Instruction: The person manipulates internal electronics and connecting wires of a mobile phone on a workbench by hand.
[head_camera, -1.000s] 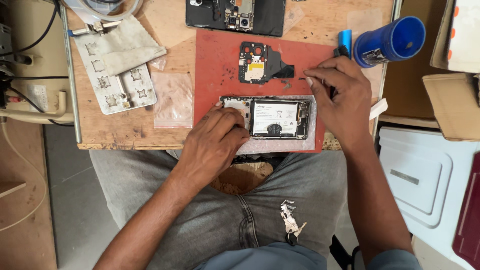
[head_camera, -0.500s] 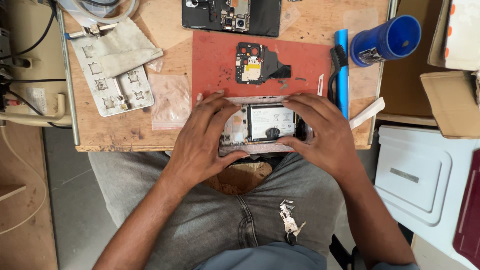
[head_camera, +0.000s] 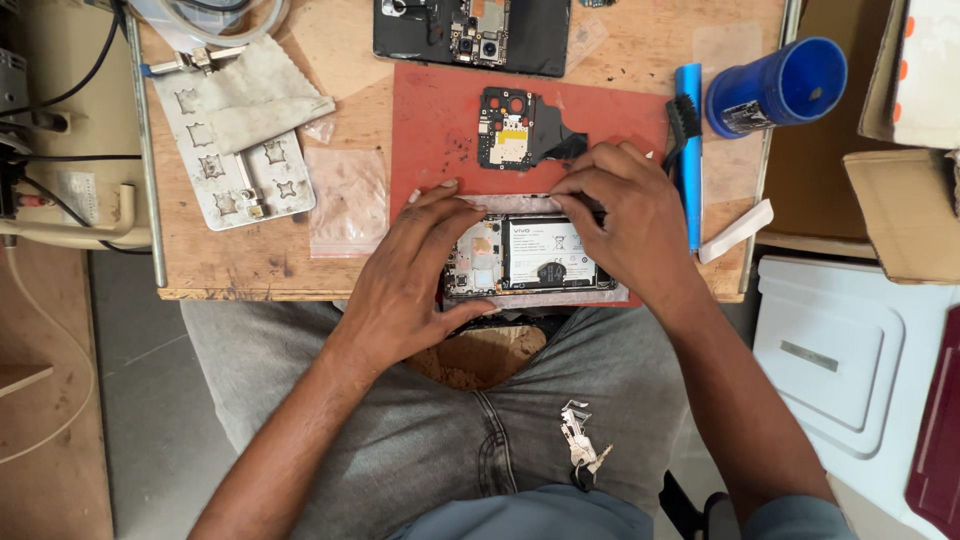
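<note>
An opened phone (head_camera: 530, 255), back cover off, battery and boards showing, lies lengthwise at the near edge of a red mat (head_camera: 430, 120). My left hand (head_camera: 405, 285) grips its left end, thumb under the near edge and fingers over the far edge. My right hand (head_camera: 630, 215) holds the right end, fingertips pressed along the far edge. A black inner cover piece with a yellow patch (head_camera: 515, 128) rests on the mat just beyond the hands.
A second opened phone (head_camera: 470, 30) lies at the table's far edge. Blue-handled brush (head_camera: 688, 150) and blue cup (head_camera: 775, 90) sit right. A metal plate (head_camera: 235, 150) and plastic bag (head_camera: 345, 200) lie left. Keys (head_camera: 580, 440) hang at my lap. White box (head_camera: 840, 360) stands right.
My right hand came down from the mat's right side onto the phone. Both hands closed on it, and the right fingertips now rest along its far edge.
</note>
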